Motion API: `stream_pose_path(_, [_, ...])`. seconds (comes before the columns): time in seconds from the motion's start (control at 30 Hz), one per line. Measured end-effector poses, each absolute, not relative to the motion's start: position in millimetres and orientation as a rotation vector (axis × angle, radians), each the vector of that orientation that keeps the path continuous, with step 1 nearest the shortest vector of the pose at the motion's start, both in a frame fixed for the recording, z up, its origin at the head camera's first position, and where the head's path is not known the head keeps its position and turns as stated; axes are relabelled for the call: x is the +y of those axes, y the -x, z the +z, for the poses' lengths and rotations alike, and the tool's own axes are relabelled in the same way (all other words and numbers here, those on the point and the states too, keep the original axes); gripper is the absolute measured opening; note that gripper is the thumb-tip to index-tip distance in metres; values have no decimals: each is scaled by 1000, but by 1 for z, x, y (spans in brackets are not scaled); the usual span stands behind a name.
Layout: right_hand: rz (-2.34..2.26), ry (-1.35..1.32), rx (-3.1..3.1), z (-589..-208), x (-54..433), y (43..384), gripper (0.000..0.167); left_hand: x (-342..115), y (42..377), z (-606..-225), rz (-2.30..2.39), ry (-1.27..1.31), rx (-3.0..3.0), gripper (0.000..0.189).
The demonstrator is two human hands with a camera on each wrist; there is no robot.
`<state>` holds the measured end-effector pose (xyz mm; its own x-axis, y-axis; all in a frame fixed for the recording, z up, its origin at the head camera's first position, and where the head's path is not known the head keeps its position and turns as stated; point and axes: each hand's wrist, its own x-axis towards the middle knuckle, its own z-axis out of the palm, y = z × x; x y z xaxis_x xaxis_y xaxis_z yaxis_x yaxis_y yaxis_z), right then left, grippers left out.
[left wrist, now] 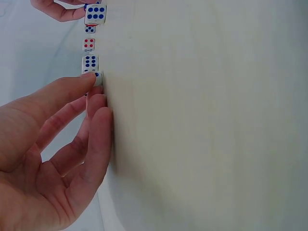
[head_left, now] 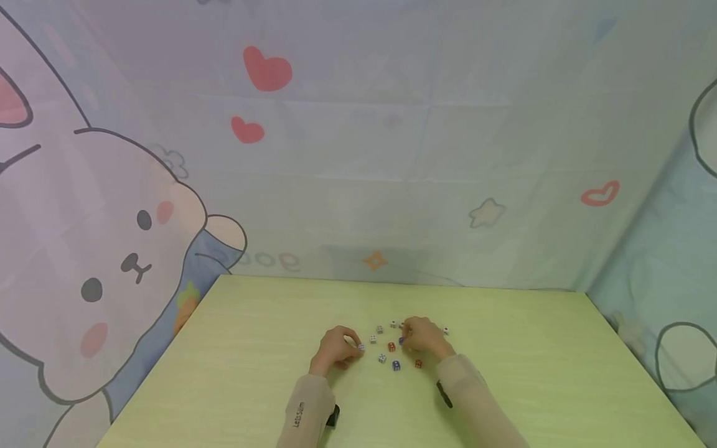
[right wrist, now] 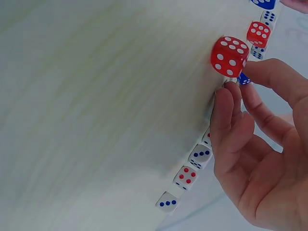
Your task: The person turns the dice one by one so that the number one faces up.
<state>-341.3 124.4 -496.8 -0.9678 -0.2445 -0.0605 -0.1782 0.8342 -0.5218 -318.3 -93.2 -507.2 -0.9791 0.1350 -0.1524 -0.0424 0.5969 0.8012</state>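
Near the middle of the table, my left hand pinches a white die with blue pips between thumb and fingers. My right hand holds a small blue die between its thumb and fingertips, partly hidden by them. Close to that hand, a larger red die with white pips stands on the table. Between the hands lie another red die, a blue die and several white dice, one of them toward the front.
A pale yellow-green table spreads around the dice. More white dice, including one with red pips, lie in the right wrist view. Behind the table hangs a cloth backdrop printed with hearts and a rabbit.
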Motion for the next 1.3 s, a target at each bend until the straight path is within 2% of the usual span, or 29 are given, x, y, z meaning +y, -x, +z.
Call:
stream_pose_path(0.23, [-807,340,2895,-499,125,342,16,-93,320,-509,1326,-87,2629,11])
stream_pose_path(1.3, [-765,334,2928,-498,123,339,15,-93,318,-505,1329,-90,2638,12])
